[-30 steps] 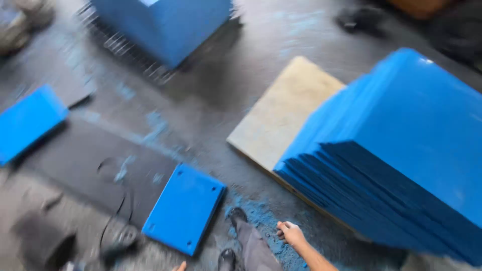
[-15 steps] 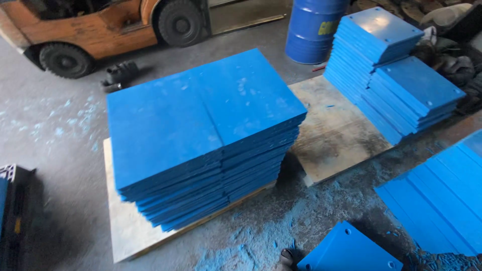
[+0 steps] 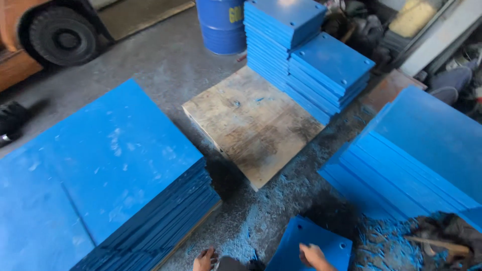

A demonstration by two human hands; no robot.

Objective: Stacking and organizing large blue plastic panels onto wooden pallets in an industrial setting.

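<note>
My right hand (image 3: 314, 256) lies on the near edge of a small blue plate (image 3: 321, 240) with holes at its corners, at the bottom of the view, and seems to hold it tilted off the floor. My left hand (image 3: 205, 259) is low over the grey floor to the left of the plate. Its fingers are apart and nothing shows in it. Between my hands a dark shape is cut off by the frame's edge.
A big stack of blue sheets (image 3: 100, 175) fills the left. A bare wooden pallet (image 3: 251, 125) lies in the middle, with two stacks of small blue plates (image 3: 311, 50) at its far end. Another sheet stack (image 3: 422, 150) is right. A blue drum (image 3: 221, 25) and a vehicle wheel (image 3: 63, 35) stand behind.
The view has swung from the floor to the stacks and then right and down. My two hands and the small plate have come back into view at the bottom.
</note>
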